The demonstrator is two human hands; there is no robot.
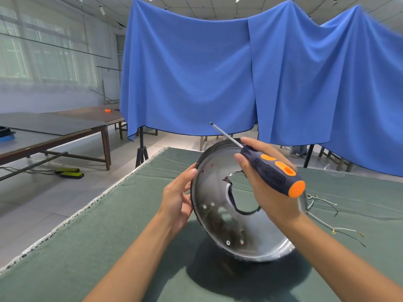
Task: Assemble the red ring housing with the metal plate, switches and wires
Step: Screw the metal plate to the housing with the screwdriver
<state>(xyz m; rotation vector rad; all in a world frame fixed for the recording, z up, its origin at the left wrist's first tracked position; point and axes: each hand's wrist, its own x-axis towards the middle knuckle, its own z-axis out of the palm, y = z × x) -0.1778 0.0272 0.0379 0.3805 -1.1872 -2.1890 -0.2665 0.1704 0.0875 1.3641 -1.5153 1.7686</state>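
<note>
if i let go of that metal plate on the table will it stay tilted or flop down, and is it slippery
The metal plate is held up tilted by the left hand at its rim, so it would probably drop flat. Its glossy surface looks slippery. It looks thin but stiff, likely light, and the cloth should soften the landing.

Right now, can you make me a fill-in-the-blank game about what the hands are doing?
1. The right hand holds a ____ with an orange and black handle.
2. The left hand grips the rim of the shiny ____ plate.
3. The table is covered with a ____ cloth.
4. Loose wires lie on the table to the ____ of the plate.

Missing words: screwdriver, metal, green, right
</note>
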